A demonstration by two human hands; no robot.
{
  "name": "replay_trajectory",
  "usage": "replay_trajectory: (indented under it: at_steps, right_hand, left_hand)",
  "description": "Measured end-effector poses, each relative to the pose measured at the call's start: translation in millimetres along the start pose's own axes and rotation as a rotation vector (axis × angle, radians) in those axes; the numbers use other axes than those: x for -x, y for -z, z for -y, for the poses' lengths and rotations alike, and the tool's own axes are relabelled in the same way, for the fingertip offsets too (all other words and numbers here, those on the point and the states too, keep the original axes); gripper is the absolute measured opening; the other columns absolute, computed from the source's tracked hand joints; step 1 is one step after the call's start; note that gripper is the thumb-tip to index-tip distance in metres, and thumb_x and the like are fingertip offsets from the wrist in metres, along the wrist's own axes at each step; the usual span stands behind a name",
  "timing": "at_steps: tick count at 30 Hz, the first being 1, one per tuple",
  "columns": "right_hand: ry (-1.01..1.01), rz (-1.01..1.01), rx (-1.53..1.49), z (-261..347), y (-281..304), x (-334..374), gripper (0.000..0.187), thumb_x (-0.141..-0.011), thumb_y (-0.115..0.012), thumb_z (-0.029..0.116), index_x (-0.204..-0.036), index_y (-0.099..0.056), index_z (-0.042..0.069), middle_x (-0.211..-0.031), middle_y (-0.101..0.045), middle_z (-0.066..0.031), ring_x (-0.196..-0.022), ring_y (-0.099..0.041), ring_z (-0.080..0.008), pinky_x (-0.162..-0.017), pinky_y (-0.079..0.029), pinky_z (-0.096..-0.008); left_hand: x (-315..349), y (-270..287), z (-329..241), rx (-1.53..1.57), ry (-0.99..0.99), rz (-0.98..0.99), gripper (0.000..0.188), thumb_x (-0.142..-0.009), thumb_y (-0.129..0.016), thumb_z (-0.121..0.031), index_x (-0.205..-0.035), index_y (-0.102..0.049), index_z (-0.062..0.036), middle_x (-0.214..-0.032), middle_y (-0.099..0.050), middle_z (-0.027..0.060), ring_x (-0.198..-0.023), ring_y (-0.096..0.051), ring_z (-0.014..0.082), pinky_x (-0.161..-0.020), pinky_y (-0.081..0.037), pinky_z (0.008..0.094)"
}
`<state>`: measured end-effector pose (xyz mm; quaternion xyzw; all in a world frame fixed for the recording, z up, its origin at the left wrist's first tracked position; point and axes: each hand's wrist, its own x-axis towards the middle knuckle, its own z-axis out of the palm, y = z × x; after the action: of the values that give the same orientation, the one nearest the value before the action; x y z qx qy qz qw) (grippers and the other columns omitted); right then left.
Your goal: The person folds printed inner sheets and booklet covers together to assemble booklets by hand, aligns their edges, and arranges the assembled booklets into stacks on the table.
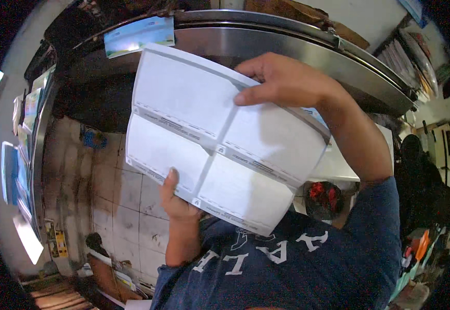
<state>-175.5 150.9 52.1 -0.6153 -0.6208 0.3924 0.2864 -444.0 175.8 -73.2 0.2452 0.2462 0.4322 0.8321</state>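
Observation:
A large white printed sheet (178, 98), perhaps several in a stack, is held up tilted in front of my chest. Grey bands divide its face into white panels with small lines of print. My left hand (180, 202) grips the near lower edge, thumb on top and fingers underneath. At the far edge my right hand (281, 82) pinches the paper, its thumb lying on the face and the other fingers partly hidden behind. The sheet's underside cannot be seen.
A metal counter (287, 49) curves across the far side, with a light blue printed sheet (139, 37) on it. Printed papers (23, 155) lie along a ledge at left. Tiled floor (132, 196) shows below. A dark container with something red (320, 194) stands at right.

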Motion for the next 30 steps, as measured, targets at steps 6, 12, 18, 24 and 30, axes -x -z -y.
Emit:
replay_trajectory:
  at_steps: [6,12,18,24,30]
  right_hand:
    - [0.009,0.032,-0.022,-5.3,7.1,-10.9,0.042,-0.080,-0.069,0.027,-0.107,-0.063,-0.005,-0.092,-0.067,-0.0082,-0.083,-0.059,-0.0125,-0.077,-0.047,-0.0279]
    - [0.049,-0.151,0.433,-10.1,49.6,-17.6,0.034,-0.083,-0.064,0.025,-0.103,-0.063,-0.002,-0.087,-0.064,-0.0101,-0.082,-0.056,-0.0156,-0.074,-0.046,-0.0301]
    - [0.207,-1.101,1.012,-30.7,154.9,-23.2,0.029,-0.088,-0.054,0.019,-0.115,-0.063,0.014,-0.111,-0.065,-0.0106,-0.105,-0.060,-0.0290,-0.092,-0.047,-0.0374]
    - [-0.038,-0.688,1.360,-147.3,106.3,-68.8,0.049,-0.082,-0.056,0.008,-0.128,-0.052,0.022,-0.124,-0.056,-0.0107,-0.105,-0.059,-0.0287,-0.085,-0.051,-0.0412]
    - [-0.143,-0.379,0.945,-108.1,10.2,-12.8,0.047,-0.081,-0.062,0.022,-0.124,-0.053,0.006,-0.112,-0.058,-0.0216,-0.101,-0.057,-0.0367,-0.084,-0.048,-0.0451]
  left_hand:
    - [-10.4,8.5,6.9,0.063,-0.025,-0.067,0.058,-0.088,-0.048,-0.025,-0.135,-0.034,0.0062,-0.130,-0.047,0.0217,-0.121,-0.046,0.0384,-0.104,-0.037,0.0484]
    - [-13.8,46.0,8.5,0.358,0.055,0.362,0.050,-0.093,-0.048,-0.022,-0.136,-0.035,-0.0011,-0.118,-0.055,0.0266,-0.102,-0.061,0.0388,-0.079,-0.054,0.0507]
    - [7.7,82.2,26.6,-0.095,0.152,0.299,0.052,-0.093,-0.052,-0.024,-0.138,-0.035,-0.0022,-0.124,-0.052,0.0294,-0.099,-0.062,0.0411,-0.072,-0.056,0.0467]
    - [15.4,111.0,78.3,-0.730,0.413,0.490,0.055,-0.093,-0.057,-0.023,-0.140,-0.036,-0.0070,-0.128,-0.054,0.0168,-0.112,-0.056,0.0233,-0.085,-0.052,0.0332]
    - [13.9,147.4,108.8,-1.014,0.300,0.635,0.053,-0.092,-0.059,-0.023,-0.138,-0.040,-0.0050,-0.128,-0.055,0.0125,-0.111,-0.054,0.0186,-0.094,-0.044,0.0330]
